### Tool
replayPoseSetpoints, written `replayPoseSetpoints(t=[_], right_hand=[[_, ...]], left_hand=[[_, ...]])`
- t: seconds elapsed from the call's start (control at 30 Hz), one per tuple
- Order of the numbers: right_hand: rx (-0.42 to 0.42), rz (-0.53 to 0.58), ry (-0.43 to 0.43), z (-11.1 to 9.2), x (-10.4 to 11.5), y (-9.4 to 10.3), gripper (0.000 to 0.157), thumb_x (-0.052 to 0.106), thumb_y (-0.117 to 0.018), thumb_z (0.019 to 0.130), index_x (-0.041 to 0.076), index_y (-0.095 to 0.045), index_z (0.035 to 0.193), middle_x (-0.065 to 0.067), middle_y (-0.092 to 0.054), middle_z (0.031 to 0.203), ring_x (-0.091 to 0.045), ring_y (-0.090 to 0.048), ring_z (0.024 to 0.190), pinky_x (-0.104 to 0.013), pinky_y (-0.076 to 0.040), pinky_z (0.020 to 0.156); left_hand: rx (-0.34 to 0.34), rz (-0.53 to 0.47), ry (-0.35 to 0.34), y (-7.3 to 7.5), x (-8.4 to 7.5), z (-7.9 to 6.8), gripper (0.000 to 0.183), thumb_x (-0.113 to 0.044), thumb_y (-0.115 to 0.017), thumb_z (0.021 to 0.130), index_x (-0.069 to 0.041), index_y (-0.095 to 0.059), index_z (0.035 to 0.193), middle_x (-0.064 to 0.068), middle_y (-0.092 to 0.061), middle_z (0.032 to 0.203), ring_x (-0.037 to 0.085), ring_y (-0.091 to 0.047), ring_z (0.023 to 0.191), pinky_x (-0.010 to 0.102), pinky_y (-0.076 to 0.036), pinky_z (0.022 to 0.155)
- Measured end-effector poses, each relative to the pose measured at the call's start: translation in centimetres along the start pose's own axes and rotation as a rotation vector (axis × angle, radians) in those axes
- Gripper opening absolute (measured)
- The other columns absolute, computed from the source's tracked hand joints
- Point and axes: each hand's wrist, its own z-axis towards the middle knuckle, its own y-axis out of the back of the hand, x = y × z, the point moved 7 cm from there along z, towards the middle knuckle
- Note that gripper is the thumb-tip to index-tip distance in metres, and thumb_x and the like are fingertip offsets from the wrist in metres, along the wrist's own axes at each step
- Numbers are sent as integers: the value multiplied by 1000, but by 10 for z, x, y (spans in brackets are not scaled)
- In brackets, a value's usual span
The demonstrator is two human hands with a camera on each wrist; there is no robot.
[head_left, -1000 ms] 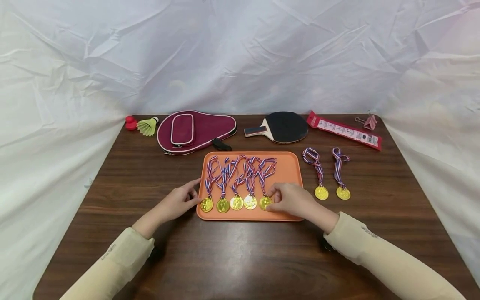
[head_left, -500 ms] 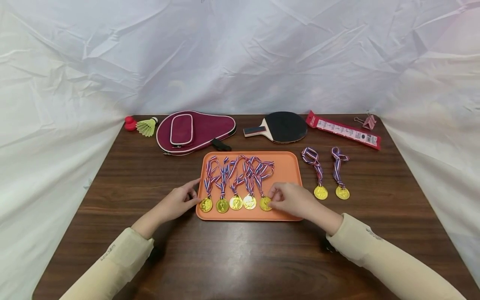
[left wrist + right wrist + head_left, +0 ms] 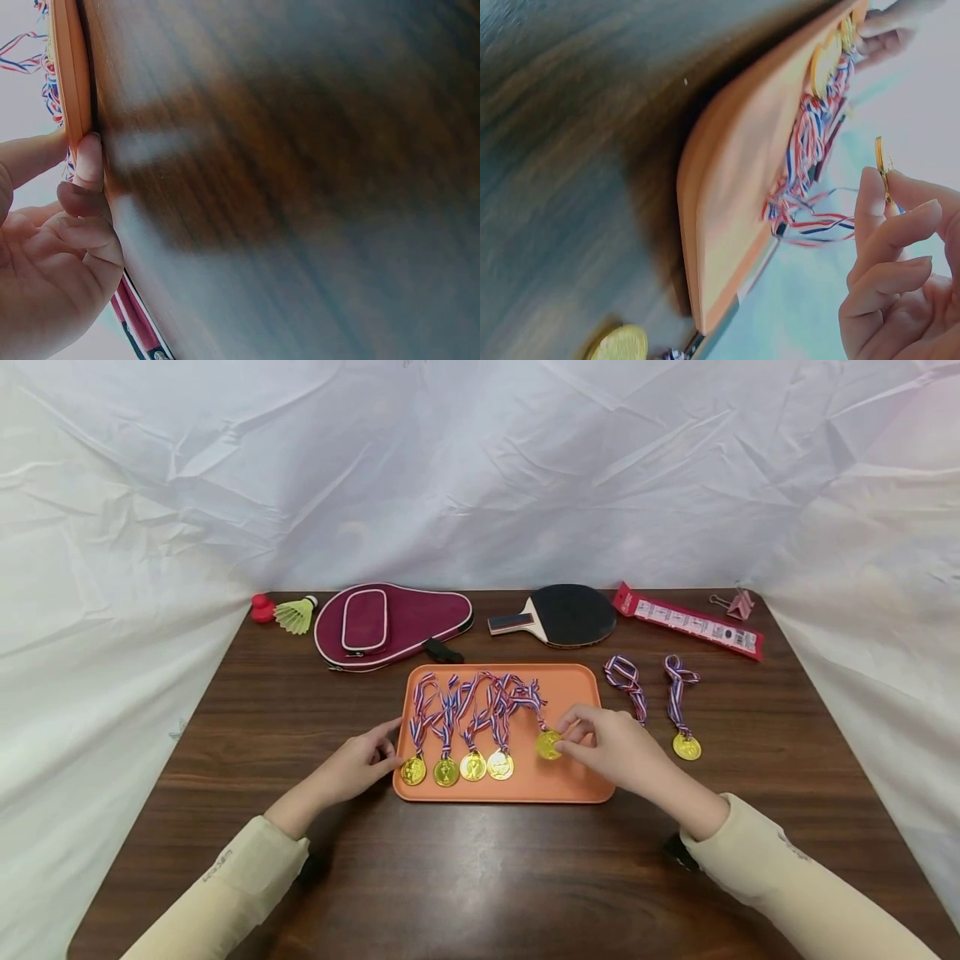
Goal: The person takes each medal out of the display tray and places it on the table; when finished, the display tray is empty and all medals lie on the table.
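The right hand [image 3: 618, 752] has lifted the end medal [image 3: 548, 744] off the tray [image 3: 573, 789], away from its row; its ribbon [image 3: 529, 696], overlapping others, seems more bunched.

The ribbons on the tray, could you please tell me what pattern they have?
The ribbons have red, white and blue stripes, clearest in the right wrist view.

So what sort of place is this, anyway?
It looks like a staged tabletop setup, perhaps for filming: pale, wrinkled cloth hangs behind and beside a wooden table, where medals lie on an orange tray near a table tennis paddle.
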Motion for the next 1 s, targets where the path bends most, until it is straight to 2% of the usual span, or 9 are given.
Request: replayPoseSetpoints(t=[0.43,0.67,0.77,1.0], right_hand=[[-154,-50,7,-20,-15,47,18,34,-68,79,23,-59,90,10,-63,74,-13,-49,53,-27,-37,46],[-218,-91,-75,-29,-31,72,20,35,-69,78,24,-59,91,7,-63,75,-14,-50,54,-29,-38,47],[-239,-114,-101,-33,-40,81,24,37,-68,77,21,-59,93,4,-64,77,-16,-50,57,-30,-38,47],[-280,-127,-176,-47,-73,98,28,42,-64,80,19,-59,96,-1,-65,82,-17,-61,67,-31,-41,49]], left_hand=[[-9,6,-13,0,0,0,58,-16,-59,87,-5,-32,137,-2,-53,77,12,-44,55,25,-38,50],[-20,6,-54,1,-4,1,58,-13,-60,86,0,-33,136,-1,-54,75,12,-45,56,25,-38,51],[-16,6,-48,2,-5,2,58,-14,-60,86,0,-33,136,-1,-53,75,13,-45,56,25,-38,52],[1,9,-20,0,-3,1,59,-17,-59,87,-3,-32,137,-1,-53,76,13,-46,56,25,-38,52]])
